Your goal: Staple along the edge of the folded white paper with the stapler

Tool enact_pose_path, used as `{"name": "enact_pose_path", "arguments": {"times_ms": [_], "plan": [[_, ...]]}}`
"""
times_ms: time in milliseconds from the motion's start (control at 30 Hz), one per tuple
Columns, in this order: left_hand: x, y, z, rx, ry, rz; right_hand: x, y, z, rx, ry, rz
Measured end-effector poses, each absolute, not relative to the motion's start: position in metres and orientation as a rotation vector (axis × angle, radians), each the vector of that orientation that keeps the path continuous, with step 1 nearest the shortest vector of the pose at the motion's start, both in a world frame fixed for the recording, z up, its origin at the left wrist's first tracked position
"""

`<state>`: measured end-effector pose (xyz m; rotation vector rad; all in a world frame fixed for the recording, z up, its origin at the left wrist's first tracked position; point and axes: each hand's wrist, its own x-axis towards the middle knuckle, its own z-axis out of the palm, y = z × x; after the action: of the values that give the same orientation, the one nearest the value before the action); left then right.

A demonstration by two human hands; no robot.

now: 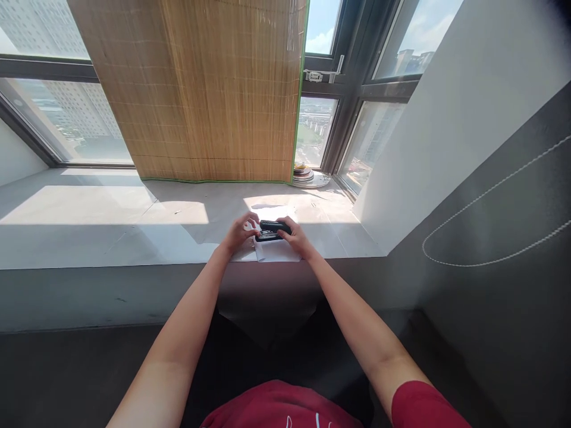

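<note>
Sunlight falls in bright patches across a pale window sill (89, 246), which runs along the whole left and middle of the view beneath dark-framed windows, tall buildings showing through the left window (84, 113). Next comes a brown slatted blind (214, 89) with green edging, hanging down nearly to the sill. Below its right half, close to the sill's front edge, the person's left hand (241, 232) sits at the left end of a black stapler (273, 225), its grip partly open, fingers curled and thumb apart from them; whether it pinches the stapler or merely rests against it, I cannot tell. The stapler lies crosswise between the two hands, with a metal strip visible between its upper arm and its base, above white paper (279, 252) on the sill. At the stapler's right end, the right hand (296, 238) has its grip closed around the body, thumb on the near side and fingers on the far side. Just beyond, stacked plates (304, 176) stand in the window corner, below a window handle (314, 76). Farther right, a pale looped cord (468, 265) hangs before a grey wall (513, 196).
</note>
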<state>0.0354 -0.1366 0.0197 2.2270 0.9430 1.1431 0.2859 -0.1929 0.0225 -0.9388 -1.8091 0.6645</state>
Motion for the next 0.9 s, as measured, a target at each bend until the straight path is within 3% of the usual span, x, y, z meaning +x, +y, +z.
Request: {"name": "enact_pose_path", "arguments": {"times_ms": [233, 600, 900], "plan": [[0.040, -0.136, 0.019, 2.309, 0.979, 1.072, 0.298, -0.190, 0.021, -0.961, -1.779, 0.619], [0.043, -0.130, 0.010, 2.571, 1.194, 0.856, 0.441, -0.196, 0.010, -1.331, -1.506, 0.432], [0.043, -0.132, 0.010, 2.577, 1.145, 0.808, 0.412, -0.187, 0.006, -1.260, -1.617, 0.501]]}}
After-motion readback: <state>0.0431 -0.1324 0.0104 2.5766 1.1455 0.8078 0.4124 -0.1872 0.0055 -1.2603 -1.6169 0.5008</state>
